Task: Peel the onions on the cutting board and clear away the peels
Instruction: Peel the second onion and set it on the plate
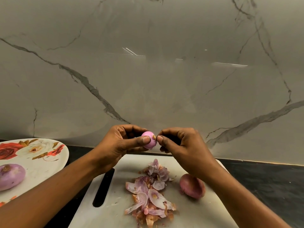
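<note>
Peels [150,194] heap on the cutting board [113,211]; left hand [121,143] grips a small onion [148,142], right hand [179,143] fingers pinching its tip.

The scene is dimly and warmly lit, with a yellowish cast. Thin white streaks of glare are reflected on the glossy grey marble-veined wall panel [164,71]. Soft shadows are cast on the white plastic cutting board [118,211]. Wide-angle bending is seen at the edges, where detail is softened.
</note>
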`<state>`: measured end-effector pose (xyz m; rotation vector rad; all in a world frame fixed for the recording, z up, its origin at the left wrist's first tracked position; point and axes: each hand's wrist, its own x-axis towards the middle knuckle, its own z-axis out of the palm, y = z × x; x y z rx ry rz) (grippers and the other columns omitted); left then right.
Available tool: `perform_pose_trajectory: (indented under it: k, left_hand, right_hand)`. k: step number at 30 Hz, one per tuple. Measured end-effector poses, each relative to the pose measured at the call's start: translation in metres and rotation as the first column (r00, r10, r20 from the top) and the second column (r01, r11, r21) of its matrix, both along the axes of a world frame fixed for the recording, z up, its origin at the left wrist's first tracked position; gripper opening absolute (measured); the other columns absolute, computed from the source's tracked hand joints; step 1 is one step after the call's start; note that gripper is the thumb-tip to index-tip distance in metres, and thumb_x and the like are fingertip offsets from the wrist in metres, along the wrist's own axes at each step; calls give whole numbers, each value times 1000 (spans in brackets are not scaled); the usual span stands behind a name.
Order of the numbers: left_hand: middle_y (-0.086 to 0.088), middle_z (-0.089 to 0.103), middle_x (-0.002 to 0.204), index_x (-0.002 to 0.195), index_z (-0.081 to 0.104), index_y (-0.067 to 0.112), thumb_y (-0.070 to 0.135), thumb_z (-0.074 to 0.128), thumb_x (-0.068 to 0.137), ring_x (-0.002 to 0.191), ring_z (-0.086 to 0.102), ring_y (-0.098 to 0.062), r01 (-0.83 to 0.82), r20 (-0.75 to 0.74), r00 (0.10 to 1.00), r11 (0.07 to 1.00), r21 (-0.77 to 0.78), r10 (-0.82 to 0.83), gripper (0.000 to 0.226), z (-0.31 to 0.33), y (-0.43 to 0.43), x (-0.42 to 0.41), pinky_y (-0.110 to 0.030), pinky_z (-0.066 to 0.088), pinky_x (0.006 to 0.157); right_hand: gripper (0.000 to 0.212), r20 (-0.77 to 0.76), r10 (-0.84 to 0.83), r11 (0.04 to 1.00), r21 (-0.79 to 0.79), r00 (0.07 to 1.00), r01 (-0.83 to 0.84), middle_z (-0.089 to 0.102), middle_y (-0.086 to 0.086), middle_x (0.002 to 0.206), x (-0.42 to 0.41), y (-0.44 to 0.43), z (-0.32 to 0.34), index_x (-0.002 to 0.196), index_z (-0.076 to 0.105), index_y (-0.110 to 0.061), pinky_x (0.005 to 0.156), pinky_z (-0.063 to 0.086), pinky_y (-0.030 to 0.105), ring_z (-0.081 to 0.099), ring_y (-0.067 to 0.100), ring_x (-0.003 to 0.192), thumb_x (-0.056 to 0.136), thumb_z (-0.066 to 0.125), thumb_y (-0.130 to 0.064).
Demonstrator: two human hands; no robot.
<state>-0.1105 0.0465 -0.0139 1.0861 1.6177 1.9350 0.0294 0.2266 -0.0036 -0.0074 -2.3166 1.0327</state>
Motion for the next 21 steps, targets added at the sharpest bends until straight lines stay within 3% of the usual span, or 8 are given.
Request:
perform_pose_trajectory:
  k: [5,8,12,17,21]
  left_hand:
    - [-16,79,108,111,74,2,15,79,74,100,78,-31,5,24,1000,1000,-1,-5,40,1,-1,1,-34,65,81]
    - [-18,79,107,111,74,0,17,80,74,99,78,-34,-3,14,1000,1000,-12,3,41,1,0,1,-37,66,81]
    - [-19,79,106,106,75,-1,17,81,74,98,78,-34,-11,2,1000,1000,-19,11,37,0,-1,1,-39,66,81]
    - [-17,80,102,103,78,2,18,81,72,92,79,-29,-5,-15,1000,1000,-30,5,35,0,2,4,-32,65,76]
    - [-19,79,105,109,76,-1,15,79,76,96,78,-33,2,31,1000,1000,-15,-2,37,1,1,3,-36,66,80]
  right_hand:
    - [7,-89,-78,996,-60,993,73,77,-11,83,0,6,3,101,79,-26,70,58,17,74,4,77,98,74,-20]
    - [11,-110,-11,997,-71,994,4,80,-11,88,2,5,4,104,82,-22,76,61,20,76,5,84,93,80,-22]
    - [21,-80,53,999,2,995,-53,80,-13,96,0,1,-1,110,84,-24,79,63,24,76,6,92,89,82,-30]
    - [13,-136,9,987,157,991,12,77,-12,93,-2,3,-5,108,83,-20,75,58,18,72,7,89,96,77,-22]
    - [8,-156,-68,946,304,985,113,71,-12,92,-5,4,-4,105,76,-23,74,54,24,66,8,86,103,68,-23]
